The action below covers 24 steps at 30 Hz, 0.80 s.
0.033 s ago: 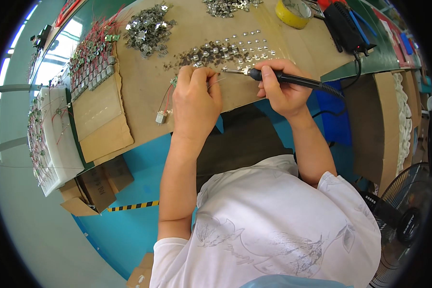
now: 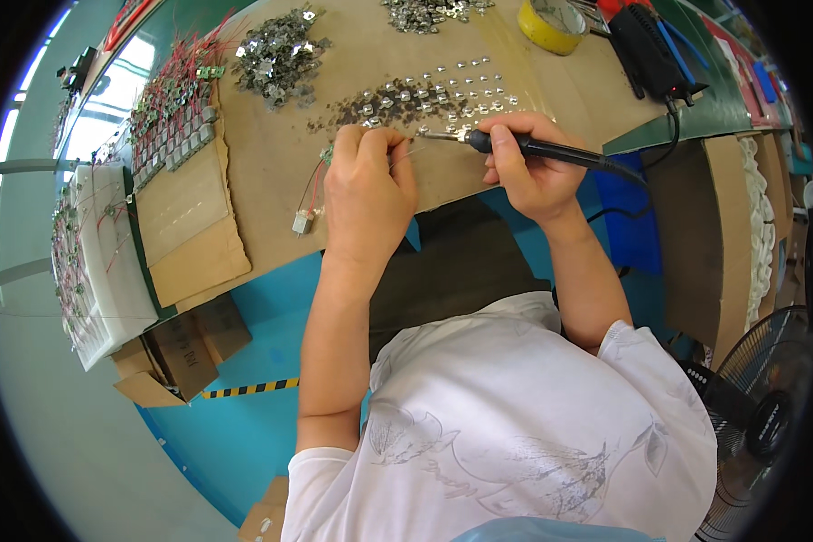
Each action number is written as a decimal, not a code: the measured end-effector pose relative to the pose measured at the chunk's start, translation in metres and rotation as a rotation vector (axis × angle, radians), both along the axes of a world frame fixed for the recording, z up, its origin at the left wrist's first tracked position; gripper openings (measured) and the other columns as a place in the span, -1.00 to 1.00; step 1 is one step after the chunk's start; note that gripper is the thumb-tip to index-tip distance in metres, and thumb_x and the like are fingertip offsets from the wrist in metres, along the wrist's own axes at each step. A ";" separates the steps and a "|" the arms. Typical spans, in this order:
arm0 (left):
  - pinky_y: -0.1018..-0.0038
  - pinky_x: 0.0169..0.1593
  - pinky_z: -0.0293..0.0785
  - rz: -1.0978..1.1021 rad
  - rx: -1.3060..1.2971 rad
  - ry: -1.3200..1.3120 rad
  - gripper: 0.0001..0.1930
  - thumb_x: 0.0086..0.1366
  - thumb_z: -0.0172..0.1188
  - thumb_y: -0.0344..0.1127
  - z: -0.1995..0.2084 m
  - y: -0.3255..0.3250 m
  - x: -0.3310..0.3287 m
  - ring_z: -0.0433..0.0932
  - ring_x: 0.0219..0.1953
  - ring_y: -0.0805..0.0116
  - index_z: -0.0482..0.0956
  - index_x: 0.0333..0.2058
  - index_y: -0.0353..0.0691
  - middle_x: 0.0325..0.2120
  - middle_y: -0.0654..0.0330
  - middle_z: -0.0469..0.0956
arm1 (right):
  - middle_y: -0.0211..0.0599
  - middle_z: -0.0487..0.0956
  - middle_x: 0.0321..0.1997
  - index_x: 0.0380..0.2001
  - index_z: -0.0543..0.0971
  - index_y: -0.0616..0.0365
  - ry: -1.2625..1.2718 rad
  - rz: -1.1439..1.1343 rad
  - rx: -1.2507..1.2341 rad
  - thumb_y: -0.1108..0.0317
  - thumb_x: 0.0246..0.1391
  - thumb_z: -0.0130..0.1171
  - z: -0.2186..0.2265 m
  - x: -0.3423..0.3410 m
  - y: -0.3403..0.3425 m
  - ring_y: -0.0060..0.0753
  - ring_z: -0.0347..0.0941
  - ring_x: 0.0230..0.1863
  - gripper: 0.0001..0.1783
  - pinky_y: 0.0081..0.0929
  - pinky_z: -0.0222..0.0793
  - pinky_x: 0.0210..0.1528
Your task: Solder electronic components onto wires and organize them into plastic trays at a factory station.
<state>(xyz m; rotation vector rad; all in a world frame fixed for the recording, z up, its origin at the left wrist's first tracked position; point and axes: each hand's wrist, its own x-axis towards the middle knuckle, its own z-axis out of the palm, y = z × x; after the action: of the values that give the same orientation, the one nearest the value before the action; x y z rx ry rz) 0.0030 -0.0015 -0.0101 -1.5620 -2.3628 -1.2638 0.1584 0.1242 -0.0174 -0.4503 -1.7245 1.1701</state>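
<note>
My left hand (image 2: 366, 194) rests on the cardboard-covered bench (image 2: 262, 154), fingers pinched on a small wired part whose thin red wires run left to a little metal motor (image 2: 303, 221). My right hand (image 2: 528, 176) grips a black soldering iron (image 2: 560, 151) like a pen. Its metal tip (image 2: 434, 136) points left, right beside my left fingertips. Just beyond both hands lie rows of small shiny metal pieces (image 2: 425, 95). What sits under my left fingers is hidden.
A heap of metal pieces (image 2: 280, 54) and a bundle of red-wired parts (image 2: 176, 108) lie at the far left. A yellow tape roll (image 2: 551, 20) and black soldering station (image 2: 646, 45) stand far right. White foam tray (image 2: 108, 262), cardboard boxes (image 2: 181, 352), a fan (image 2: 768, 425).
</note>
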 end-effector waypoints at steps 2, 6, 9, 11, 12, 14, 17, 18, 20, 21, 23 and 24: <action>0.16 -0.34 0.57 0.023 -0.006 -0.036 -0.91 0.27 0.32 -0.49 -0.002 0.001 0.001 0.62 -0.35 -0.05 0.58 -0.29 -0.30 -0.27 0.02 0.51 | -0.47 0.62 -0.52 -0.29 0.71 0.29 -0.004 0.001 0.017 0.57 0.18 0.28 0.002 -0.001 0.001 -0.78 0.42 -0.56 -0.93 -0.72 0.27 -0.53; 0.16 -0.32 0.57 0.029 0.012 0.023 -0.92 0.29 0.31 -0.48 0.000 0.002 0.004 0.62 -0.35 -0.05 0.58 -0.28 -0.29 -0.25 0.03 0.51 | -0.47 0.61 -0.53 -0.29 0.71 0.30 -0.015 0.013 0.011 0.56 0.18 0.28 0.003 0.000 0.001 -0.78 0.40 -0.57 -0.93 -0.72 0.26 -0.54; 0.17 -0.32 0.57 0.031 -0.003 0.053 -0.92 0.29 0.31 -0.47 0.000 0.003 0.005 0.62 -0.35 -0.05 0.59 -0.28 -0.29 -0.24 0.04 0.50 | -0.47 0.61 -0.53 -0.29 0.71 0.30 -0.026 -0.013 0.025 0.56 0.18 0.28 0.002 0.001 0.001 -0.79 0.40 -0.57 -0.93 -0.73 0.25 -0.54; 0.17 -0.32 0.57 0.028 -0.009 0.062 -0.92 0.29 0.31 -0.47 0.001 0.003 0.006 0.62 -0.35 -0.04 0.59 -0.29 -0.29 -0.23 0.04 0.50 | -0.47 0.61 -0.53 -0.29 0.71 0.30 -0.027 -0.005 0.037 0.56 0.18 0.28 0.003 0.001 0.003 -0.79 0.40 -0.57 -0.93 -0.73 0.25 -0.54; 0.17 -0.32 0.57 0.028 -0.011 0.061 -0.92 0.29 0.31 -0.47 0.001 0.003 0.006 0.62 -0.35 -0.04 0.59 -0.29 -0.29 -0.23 0.04 0.50 | -0.48 0.61 -0.53 -0.29 0.71 0.30 -0.026 0.000 0.051 0.56 0.18 0.29 0.003 0.000 0.003 -0.80 0.40 -0.57 -0.93 -0.73 0.25 -0.54; 0.18 -0.32 0.57 0.037 -0.009 0.097 -0.92 0.30 0.31 -0.46 0.001 0.002 0.006 0.62 -0.35 -0.04 0.59 -0.29 -0.29 -0.23 0.03 0.50 | -0.47 0.61 -0.53 -0.29 0.71 0.29 -0.019 0.003 0.031 0.55 0.18 0.29 0.002 0.000 0.001 -0.79 0.40 -0.57 -0.93 -0.73 0.25 -0.54; 0.18 -0.31 0.58 0.036 -0.013 0.109 -0.93 0.30 0.31 -0.46 0.000 0.005 0.007 0.63 -0.34 -0.04 0.60 -0.28 -0.30 -0.23 0.03 0.50 | -0.46 0.62 -0.52 -0.29 0.72 0.29 -0.021 -0.008 0.032 0.55 0.18 0.29 0.002 0.000 0.003 -0.78 0.40 -0.57 -0.93 -0.73 0.26 -0.54; 0.18 -0.31 0.58 0.036 -0.016 0.109 -0.93 0.30 0.31 -0.46 0.001 0.005 0.007 0.63 -0.34 -0.04 0.60 -0.28 -0.30 -0.23 0.03 0.50 | -0.46 0.63 -0.51 -0.29 0.72 0.29 -0.027 -0.014 0.043 0.54 0.17 0.29 0.001 0.001 0.002 -0.78 0.41 -0.57 -0.93 -0.73 0.27 -0.53; 0.18 -0.31 0.58 0.031 -0.023 0.109 -0.93 0.30 0.30 -0.46 0.001 0.004 0.007 0.63 -0.33 -0.04 0.61 -0.28 -0.30 -0.22 0.02 0.50 | -0.45 0.64 -0.50 -0.29 0.72 0.29 -0.024 -0.008 0.050 0.54 0.17 0.29 0.001 0.001 0.002 -0.78 0.40 -0.57 -0.93 -0.73 0.27 -0.53; 0.18 -0.31 0.58 0.031 -0.022 0.109 -0.93 0.30 0.30 -0.46 0.002 0.004 0.007 0.63 -0.33 -0.04 0.61 -0.28 -0.30 -0.22 0.02 0.50 | -0.44 0.64 -0.50 -0.29 0.72 0.29 -0.020 -0.003 0.063 0.54 0.17 0.29 0.001 0.000 0.003 -0.78 0.40 -0.57 -0.93 -0.73 0.27 -0.53; 0.18 -0.30 0.59 0.041 -0.046 0.093 -0.93 0.30 0.30 -0.46 0.003 0.005 0.009 0.64 -0.33 -0.05 0.61 -0.28 -0.30 -0.23 0.02 0.50 | -0.44 0.64 -0.49 -0.29 0.72 0.29 -0.025 -0.010 0.054 0.54 0.17 0.29 0.001 0.001 0.002 -0.78 0.40 -0.57 -0.93 -0.73 0.27 -0.54; 0.18 -0.30 0.59 0.042 -0.046 0.094 -0.93 0.30 0.30 -0.46 0.003 0.005 0.009 0.64 -0.33 -0.05 0.61 -0.28 -0.30 -0.23 0.02 0.50 | -0.44 0.64 -0.49 -0.29 0.72 0.29 -0.030 -0.016 0.044 0.54 0.17 0.29 0.001 0.002 0.001 -0.78 0.40 -0.57 -0.93 -0.72 0.26 -0.54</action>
<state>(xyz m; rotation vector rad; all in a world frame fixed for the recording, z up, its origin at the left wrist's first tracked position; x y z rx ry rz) 0.0115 0.0038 -0.0075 -1.5399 -2.3695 -1.1109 0.1602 0.1254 -0.0162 -0.4563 -1.7663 1.1170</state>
